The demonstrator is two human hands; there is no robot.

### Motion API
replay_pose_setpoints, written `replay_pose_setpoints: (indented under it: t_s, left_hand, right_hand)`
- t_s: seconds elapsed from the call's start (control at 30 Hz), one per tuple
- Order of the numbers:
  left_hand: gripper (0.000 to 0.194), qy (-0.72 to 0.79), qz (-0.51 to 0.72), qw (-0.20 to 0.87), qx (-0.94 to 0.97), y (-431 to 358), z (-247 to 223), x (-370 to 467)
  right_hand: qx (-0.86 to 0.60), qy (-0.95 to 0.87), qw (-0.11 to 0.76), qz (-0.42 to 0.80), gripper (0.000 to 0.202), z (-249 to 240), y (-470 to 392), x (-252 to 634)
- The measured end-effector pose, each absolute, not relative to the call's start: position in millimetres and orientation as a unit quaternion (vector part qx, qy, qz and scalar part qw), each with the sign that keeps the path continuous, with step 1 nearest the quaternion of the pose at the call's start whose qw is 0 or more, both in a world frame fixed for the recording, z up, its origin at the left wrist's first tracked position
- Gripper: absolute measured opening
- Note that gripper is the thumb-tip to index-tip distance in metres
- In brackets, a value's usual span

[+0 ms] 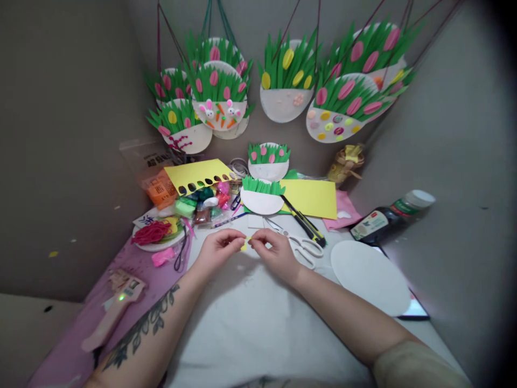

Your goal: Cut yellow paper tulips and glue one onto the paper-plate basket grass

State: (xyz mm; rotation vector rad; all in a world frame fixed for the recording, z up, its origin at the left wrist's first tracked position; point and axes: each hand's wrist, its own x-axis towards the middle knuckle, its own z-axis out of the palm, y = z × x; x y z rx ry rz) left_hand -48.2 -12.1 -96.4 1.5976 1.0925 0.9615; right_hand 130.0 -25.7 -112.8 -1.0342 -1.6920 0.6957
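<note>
Left forearm: dark tattoo I read as a leafy sprig, running lengthwise. Right sleeve: muted grey-beige, edge near elbow. Hands: bare.

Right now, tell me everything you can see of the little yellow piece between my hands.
The yellow piece is small, plain and looks like paper. It sits between the fingertips of the left hand and the right hand, which partly hide it, so its full outline and any fold can't be made out. In the picture, it shows against the white cloth.

One pair of scissors, one cutter
</note>
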Motion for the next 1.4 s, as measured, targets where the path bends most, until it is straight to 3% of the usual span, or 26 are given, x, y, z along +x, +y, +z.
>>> replay_pose_setpoints:
  t_s: [0.53, 1.03, 1.17, 1.3, 1.4]
  left_hand:
    - [0.01, 0.387, 0.489, 0.377, 0.685, -17, -102, -45]
    - [0.016, 0.413, 0.515, 0.372, 0.652, -28, -105, -36]
    - [0.012, 0.398, 0.507, 0.329, 0.69, -26, -103, -39]
    - [0.016, 0.361, 0.459, 0.249, 0.773, -20, -97, -47]
    - [0.022, 0.356, 0.416, 0.289, 0.786, -17, -95, -48]
  right_hand:
    - [-0.351, -0.709, 0.557, 0.252, 0.005, -107, -29, 130]
    - [-0.369, -0.659, 0.588, 0.29, 0.004, -105, -37, 124]
    - [-0.38, -0.573, 0.579, 0.438, 0.008, -104, -34, 120]
    - [-0.367, -0.415, 0.475, 0.684, 0.012, -103, -27, 119]
    - [-0.332, -0.32, 0.408, 0.788, 0.015, -104, -24, 120]
